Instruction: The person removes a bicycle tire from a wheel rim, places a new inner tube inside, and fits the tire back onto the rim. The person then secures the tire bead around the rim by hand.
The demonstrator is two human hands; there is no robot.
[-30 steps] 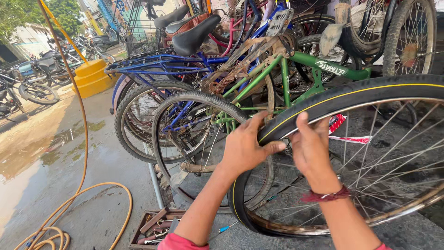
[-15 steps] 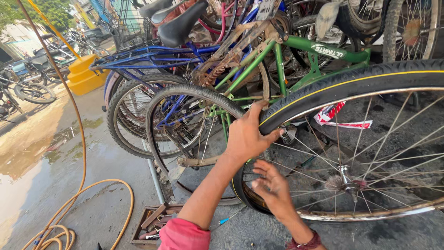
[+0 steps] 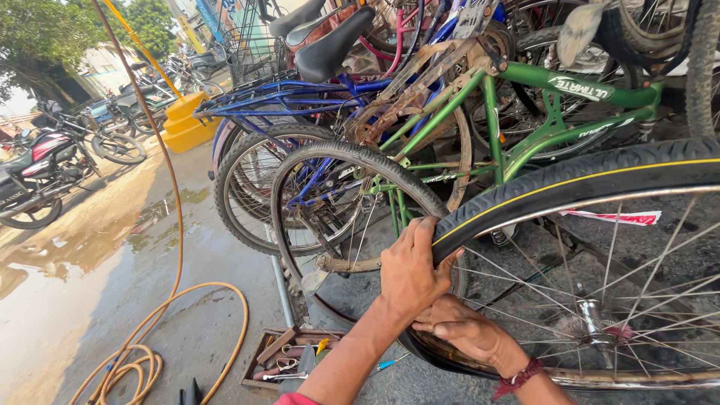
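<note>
Two hands are seen at one wheel (image 3: 600, 300). The left hand (image 3: 409, 274) is clenched over the black tyre (image 3: 570, 184) at the wheel's left edge, fingers curled onto the tread, thumb side toward the rim. The right hand (image 3: 469, 330) is placed just below it, pressed against the lower left of the tyre; whether it is gripping or only resting there cannot be told, since its fingers are partly hidden behind the left wrist. A red band (image 3: 514, 379) is worn on the right wrist. The wheel is held upright at the right of the view, with one yellow line running round the tyre and a hub (image 3: 592, 326) among the spokes.

Behind it, one green bicycle (image 3: 555, 112) and at least one blue one (image 3: 300, 101) are stacked close together; two saddles (image 3: 330, 37) are counted, and perhaps three further wheels, though the tangle makes the count uncertain. One motorcycle (image 3: 37, 180) is parked at the far left, well apart. One yellow block (image 3: 184, 124) is set near the bicycles. One orange hose (image 3: 157, 330) is looped in coils on the ground. One low tray (image 3: 289, 360) of tools is laid below the hands.

The ground (image 3: 112, 262) is grey concrete, wet, with a puddle at the left. The place is outdoors, in daylight, with trees (image 3: 45, 30) at the upper left.
</note>
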